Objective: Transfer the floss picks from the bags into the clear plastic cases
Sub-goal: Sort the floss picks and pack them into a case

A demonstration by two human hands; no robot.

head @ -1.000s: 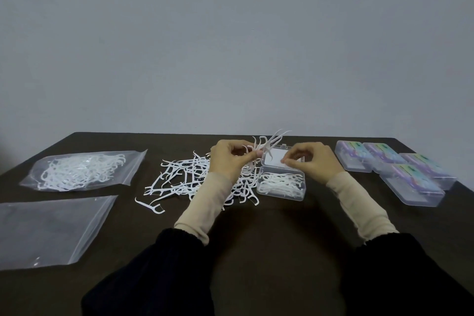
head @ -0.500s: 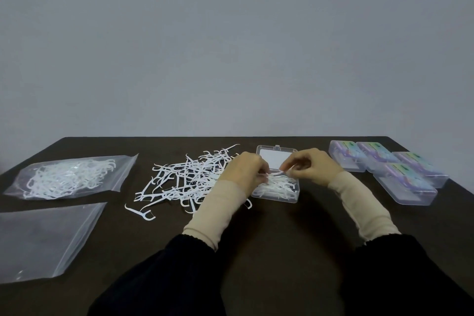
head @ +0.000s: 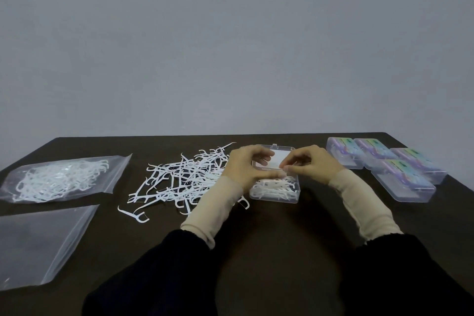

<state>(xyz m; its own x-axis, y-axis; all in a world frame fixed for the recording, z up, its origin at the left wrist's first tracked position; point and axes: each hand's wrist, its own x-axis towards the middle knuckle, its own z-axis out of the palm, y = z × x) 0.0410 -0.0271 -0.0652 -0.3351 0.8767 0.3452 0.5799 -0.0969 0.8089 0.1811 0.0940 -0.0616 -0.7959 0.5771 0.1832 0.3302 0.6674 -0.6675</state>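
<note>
A: Where are the hands?

B: Both over the open case (head: pixel 275 191) at mid-counter (head: pixel 256 238). The left hand (head: pixel 245 167) lies across the case's left edge, thumb stretched along the picks (head: pixel 274 187) packed inside, fingers curled above the raised lid (head: pixel 275 159).

A: Is that grip clamped on anything?

B: I cannot tell. The curled fingers sit close to the lid, but whether they hold it or a pick is hidden.

A: And the right hand (head: pixel 310 164)?

B: Just beside the left, fingertips nearly meeting it over the lid's hinge line. Its thumb and forefinger are pressed together; whatever is between them is too small to make out.

A: Where are the rest of the picks?

B: A loose pile (head: pixel 184 177) lies on the counter directly left of the left hand, touching the wrist area, with one stray pick (head: pixel 133 215) at its near-left edge. Farther left, well apart, a full bag (head: pixel 61 179) holds more, and nearer the person from it lies a flat empty bag (head: pixel 38 244).

A: Anything right of the right hand?

B: Four closed cases (head: pixel 384 161) with coloured labels, grouped near the counter's right edge.
</note>
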